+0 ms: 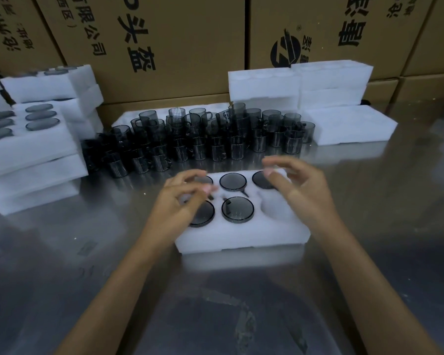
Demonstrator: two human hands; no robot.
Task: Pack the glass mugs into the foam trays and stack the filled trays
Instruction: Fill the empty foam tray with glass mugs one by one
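Glass mugs (237,209), smoked grey, sit mouth-up in a white foam tray (241,237) on the steel table (62,252). Five of the tray's six pockets are filled; the near pocket on the tray's right side (274,208) is vacant. Loose mugs (203,139) stand crowded just behind the tray, some stacked on one another. Filled trays (34,139) are stacked well to the tray's left; empty foam trays (300,83) are piled behind and to its right.

Left hand (182,201) hovers above the tray's left pockets, fingers loosely curled, holding nothing. Right hand (300,185) hovers above the tray's right end, fingers spread and bent, likewise holding nothing. Both are motion-blurred.

Assessment: the mugs are rigid, smooth and breakable, likely slippery; take each by the handle or round the body, and avoid knocking neighbours in the crowded group. The foam is light and yields readily, so a filled tray is best carried from both ends, underneath, kept level.
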